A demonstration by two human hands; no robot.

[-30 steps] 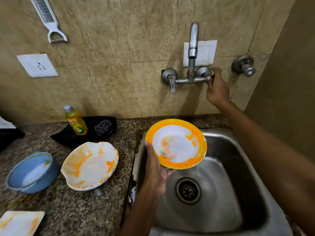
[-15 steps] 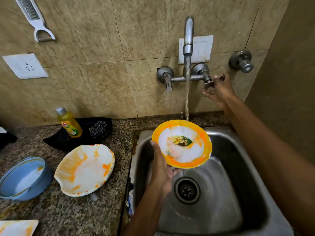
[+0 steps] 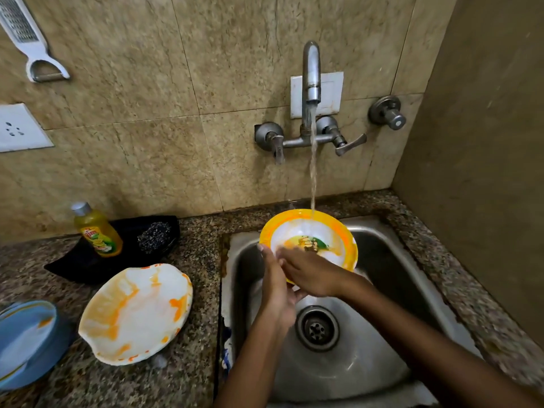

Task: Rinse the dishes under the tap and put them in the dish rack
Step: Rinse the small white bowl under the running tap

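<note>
Sink (image 3: 391,290): steel basin set into the bench (image 3: 188,363); tap (image 3: 311,72) runs a steady stream onto the far rim of the item in hand.

White plate (image 3: 135,313): on the bench left of the sink, smeared orange, one edge notched. I judge it rigid and light, breakable if knocked; I would take it by the rim.

Blue bowl (image 3: 26,343): far left of the bench, partly out of view.

Orange-rimmed bowl (image 3: 338,231): held over the sink under the stream, tilted toward me. Wet, so I expect it to be slippery; it looks stiff and light, probably plastic or melamine. Best hold, in my judgement: rim pinched, thumb inside, fingers beneath.

Left hand (image 3: 276,287): grasping the bowl's near-left rim.

Right hand (image 3: 309,272): fingers straight, laid flat on the bowl's inner face, apparently rubbing.

Dish rack: not in view.
</note>
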